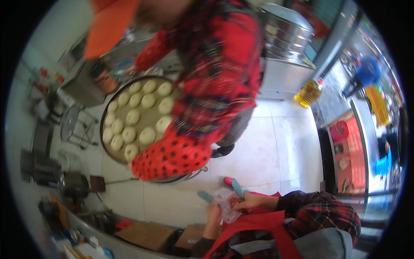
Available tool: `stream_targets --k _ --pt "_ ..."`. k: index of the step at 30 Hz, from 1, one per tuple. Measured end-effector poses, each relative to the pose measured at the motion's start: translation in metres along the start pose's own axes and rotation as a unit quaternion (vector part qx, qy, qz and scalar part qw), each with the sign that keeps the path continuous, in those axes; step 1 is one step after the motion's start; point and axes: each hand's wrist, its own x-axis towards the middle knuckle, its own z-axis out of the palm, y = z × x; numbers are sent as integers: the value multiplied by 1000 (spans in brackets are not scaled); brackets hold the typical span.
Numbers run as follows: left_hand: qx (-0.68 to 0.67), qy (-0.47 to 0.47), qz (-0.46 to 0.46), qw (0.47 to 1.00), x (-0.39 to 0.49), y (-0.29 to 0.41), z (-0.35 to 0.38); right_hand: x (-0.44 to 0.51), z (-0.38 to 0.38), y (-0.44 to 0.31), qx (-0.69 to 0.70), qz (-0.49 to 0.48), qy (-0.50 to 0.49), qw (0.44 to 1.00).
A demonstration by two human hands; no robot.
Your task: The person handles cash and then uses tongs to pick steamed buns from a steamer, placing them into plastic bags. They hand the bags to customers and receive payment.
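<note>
Low before my red apron, a clear plastic bag (pixel 228 213) hangs between my two hands. My left hand (pixel 213 212) grips its left side, close to a long teal piece (pixel 204 196). On the other side my right hand (pixel 244 201) has its fingers closed on the bag, and a second teal piece (pixel 237 187) sticks up beside them. Whether the teal pieces belong to one tool, I cannot tell. A pink rounded thing (pixel 228 180) shows just beyond. Farther off, a large round pan (pixel 103 129) holds several pale dough buns (pixel 129 134).
A co-worker (pixel 210 81) in a red plaid top and spotted oversleeves leans over the pan. Stacked metal steamers (pixel 286 30) stand at the back right, near a large bottle of yellow oil (pixel 309 93). Cardboard boxes (pixel 145 234) lie at lower left; a round stool (pixel 69 123) stands at left.
</note>
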Motion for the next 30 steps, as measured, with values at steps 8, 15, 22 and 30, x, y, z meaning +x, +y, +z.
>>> stream_targets --k 8,15,22,30 --pt "191 -220 70 954 8 -1 206 -103 -106 3 121 -150 160 968" --pt "525 -429 123 725 89 -5 428 -196 -288 -16 170 -185 341 906" --pt "551 -301 327 706 169 73 549 -256 -443 -70 333 -183 136 915" --pt "285 -65 200 935 234 137 580 -192 -553 -143 282 -202 248 904"
